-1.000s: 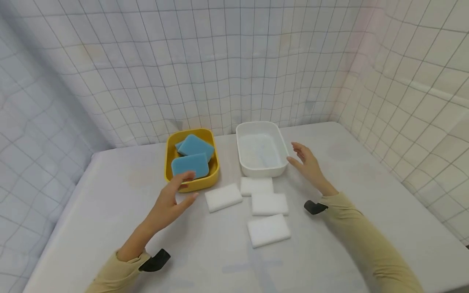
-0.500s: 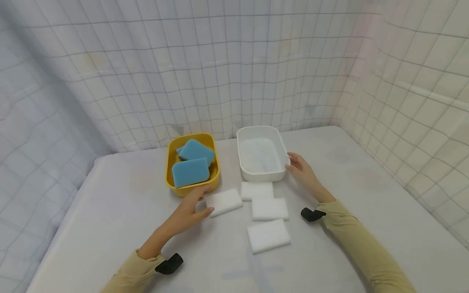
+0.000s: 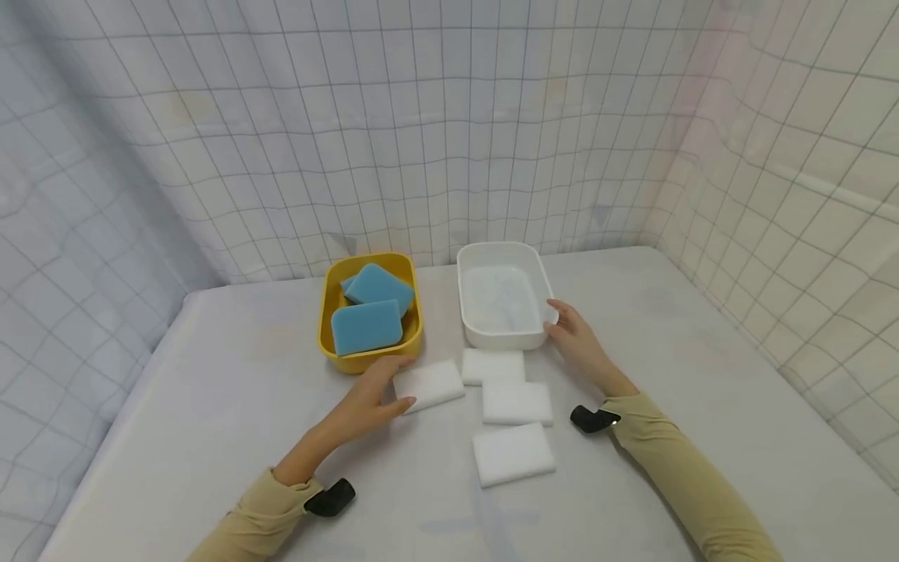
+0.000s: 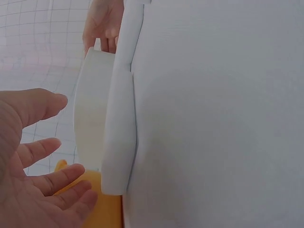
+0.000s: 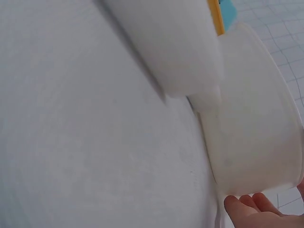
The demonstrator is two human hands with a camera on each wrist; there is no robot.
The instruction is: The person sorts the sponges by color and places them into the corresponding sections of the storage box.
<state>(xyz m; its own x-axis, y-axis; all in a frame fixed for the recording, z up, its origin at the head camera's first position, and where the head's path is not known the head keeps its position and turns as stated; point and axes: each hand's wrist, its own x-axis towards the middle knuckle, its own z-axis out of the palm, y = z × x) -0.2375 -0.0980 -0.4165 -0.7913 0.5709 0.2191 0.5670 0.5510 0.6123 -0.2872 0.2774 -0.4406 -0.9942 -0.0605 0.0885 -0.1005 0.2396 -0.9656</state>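
Note:
My left hand point(image 3: 368, 402) hovers beside the leftmost white rectangular pad point(image 3: 431, 384), thumb and fingers spread at its left end. In the left wrist view the fingers point(image 4: 61, 180) are apart, with nothing between them. At the front right corner of a white plastic bin point(image 3: 502, 340), my right hand point(image 3: 579, 343) holds the wall, thumb and fingers about the corner. From the right wrist, fingertips point(image 5: 235, 204) show against the bin's outer side. Several other white pads lie before the bin, among them a middle one point(image 3: 517, 402) and a near one point(image 3: 514, 454).
A yellow bin point(image 3: 368, 363) with several blue sponges point(image 3: 367, 326) stands left of the white bin. Both stand near the table's point(image 3: 246, 375) back edge. Grid-patterned white curtains point(image 3: 485, 140) hang behind and at the sides.
My left hand has drawn away from the yellow bin and moved right to the leftmost white pad. My right hand has come in to the white bin's corner.

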